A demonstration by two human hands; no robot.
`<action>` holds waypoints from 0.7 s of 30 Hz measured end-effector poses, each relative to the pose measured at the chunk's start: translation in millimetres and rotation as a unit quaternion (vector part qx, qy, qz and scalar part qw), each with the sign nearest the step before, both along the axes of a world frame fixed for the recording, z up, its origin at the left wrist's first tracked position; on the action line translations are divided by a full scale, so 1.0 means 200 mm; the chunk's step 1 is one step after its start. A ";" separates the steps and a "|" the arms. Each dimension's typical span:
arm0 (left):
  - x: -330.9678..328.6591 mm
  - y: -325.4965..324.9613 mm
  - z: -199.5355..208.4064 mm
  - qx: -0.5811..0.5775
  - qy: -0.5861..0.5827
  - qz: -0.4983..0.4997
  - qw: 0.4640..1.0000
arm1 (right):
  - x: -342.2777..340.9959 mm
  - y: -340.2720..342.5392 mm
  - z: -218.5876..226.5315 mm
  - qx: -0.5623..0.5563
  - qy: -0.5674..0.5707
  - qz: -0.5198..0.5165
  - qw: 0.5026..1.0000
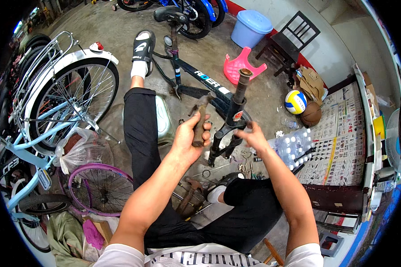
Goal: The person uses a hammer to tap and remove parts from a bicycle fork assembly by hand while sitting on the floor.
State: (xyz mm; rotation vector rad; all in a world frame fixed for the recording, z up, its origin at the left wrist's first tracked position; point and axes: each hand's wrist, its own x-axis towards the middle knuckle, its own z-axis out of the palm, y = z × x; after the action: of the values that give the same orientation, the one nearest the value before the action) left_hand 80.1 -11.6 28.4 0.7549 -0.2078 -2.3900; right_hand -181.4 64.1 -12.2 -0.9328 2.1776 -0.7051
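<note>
In the head view, the left hand (195, 134) is wrapped around a hammer (202, 112), probably hard and top-heavy, best held by its handle. The right hand (252, 135), half-open, is at the fork's (226, 129) right; contact is unclear. The frame (190, 71), reaching far left, looks stiff; its tubes offer holds.

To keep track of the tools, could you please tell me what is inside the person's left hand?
The left hand holds a brown, hammer-like tool; its upper part and lower end show. The surface against the palm is covered and cannot be seen.
</note>
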 end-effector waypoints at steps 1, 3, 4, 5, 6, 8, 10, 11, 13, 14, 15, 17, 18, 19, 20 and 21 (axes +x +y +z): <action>0.01 -0.01 -0.01 -0.004 0.002 -0.005 1.000 | 0.08 0.01 0.02 0.045 0.015 -0.011 0.999; 0.02 -0.03 -0.02 0.028 0.016 0.000 0.999 | 0.17 -0.02 -0.02 0.046 -0.102 -0.071 0.991; 0.03 -0.04 -0.04 0.050 0.009 0.006 0.999 | 0.24 -0.05 -0.04 0.025 -0.122 -0.086 0.988; 0.03 -0.06 -0.07 0.072 0.002 0.012 0.997 | 0.29 -0.07 -0.05 0.005 -0.143 -0.101 0.985; 0.01 -0.06 -0.09 0.094 -0.002 0.013 0.996 | 0.27 -0.06 -0.13 0.008 -0.091 -0.085 0.992; -0.04 -0.09 -0.12 0.129 -0.044 0.047 0.990 | 0.21 -0.08 -0.26 -0.056 -0.024 -0.062 0.996; -0.10 -0.13 -0.07 0.155 -0.091 0.087 0.980 | 0.26 -0.14 -0.20 -0.046 -0.032 -0.038 0.998; -0.16 -0.14 -0.02 0.109 -0.100 0.093 0.985 | 0.27 -0.15 -0.20 -0.035 -0.059 -0.042 0.997; -0.19 -0.18 0.18 0.016 0.170 -0.088 0.981 | 0.19 -0.12 -0.28 -0.071 -0.098 -0.065 0.991; -0.16 -0.21 0.26 -0.043 0.177 -0.090 0.979 | 0.20 -0.13 -0.25 -0.084 -0.123 -0.064 0.987; -0.15 -0.23 0.32 -0.107 0.188 -0.094 0.972 | 0.18 -0.16 -0.20 -0.104 -0.142 -0.064 0.982; -0.12 -0.19 0.24 -0.078 0.194 -0.088 0.974 | 0.13 -0.13 -0.29 -0.071 -0.093 -0.076 0.990; -0.08 -0.18 0.18 -0.026 0.124 -0.049 0.991 | 0.17 -0.16 -0.26 -0.072 -0.102 -0.067 0.990; -0.07 -0.16 0.11 0.034 0.052 -0.011 0.998 | 0.21 -0.15 -0.23 -0.069 -0.112 -0.062 0.989; -0.07 -0.16 0.05 0.090 -0.005 0.032 0.995 | 0.23 -0.16 -0.19 -0.077 -0.107 -0.057 0.990; -0.09 -0.14 0.03 0.150 -0.058 0.071 0.984 | 0.23 -0.16 -0.21 -0.084 -0.101 -0.052 0.990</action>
State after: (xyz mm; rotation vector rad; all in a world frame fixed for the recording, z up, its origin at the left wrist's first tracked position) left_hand 63.0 -40.4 34.7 1.0134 0.1586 -2.2684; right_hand -135.9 32.8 -53.6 -0.7976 2.0216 -1.0015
